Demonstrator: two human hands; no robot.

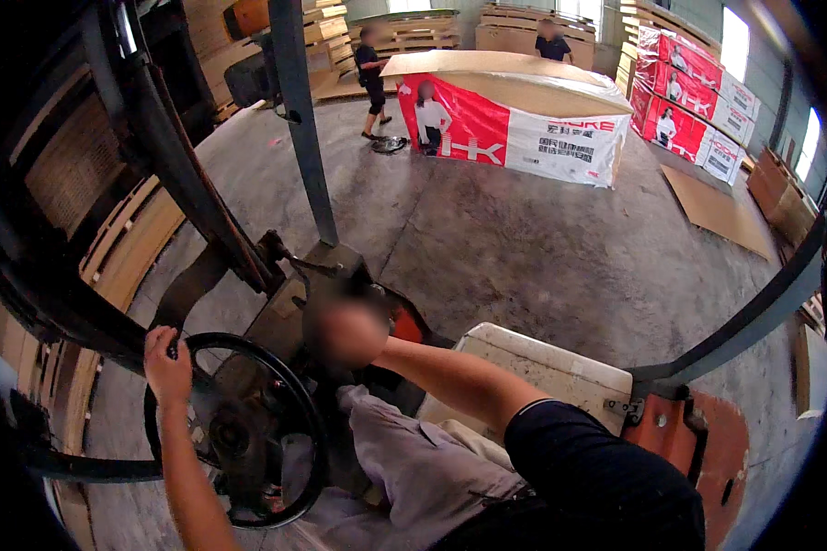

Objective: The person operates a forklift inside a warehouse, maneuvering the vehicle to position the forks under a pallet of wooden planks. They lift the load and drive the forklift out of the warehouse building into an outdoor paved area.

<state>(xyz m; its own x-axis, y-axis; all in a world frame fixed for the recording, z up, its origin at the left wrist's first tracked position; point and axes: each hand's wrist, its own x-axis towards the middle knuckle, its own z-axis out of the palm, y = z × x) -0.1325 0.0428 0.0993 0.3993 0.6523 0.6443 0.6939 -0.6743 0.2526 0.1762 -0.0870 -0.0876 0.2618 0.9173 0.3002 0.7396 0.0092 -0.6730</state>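
I am seated in a forklift, with its black steering wheel (318,432) before me at the lower left. My left hand (167,372) is closed round a small black knob (172,348) at the wheel's upper left rim. Across my lap reaches my right arm, its short dark sleeve at the lower right. My right hand (347,331) is beside the dark control housing (340,260), right of the wheel. A blur covers that hand, so its fingers and anything in them are hidden.
Wrapped board stacks in red and white stand ahead (560,142) and at far right (680,101). Two people are by the nearer stack, one left (373,78), one behind (551,44). A brown sheet (717,211) lies on the floor. Dark posts (305,129) frame the cab.
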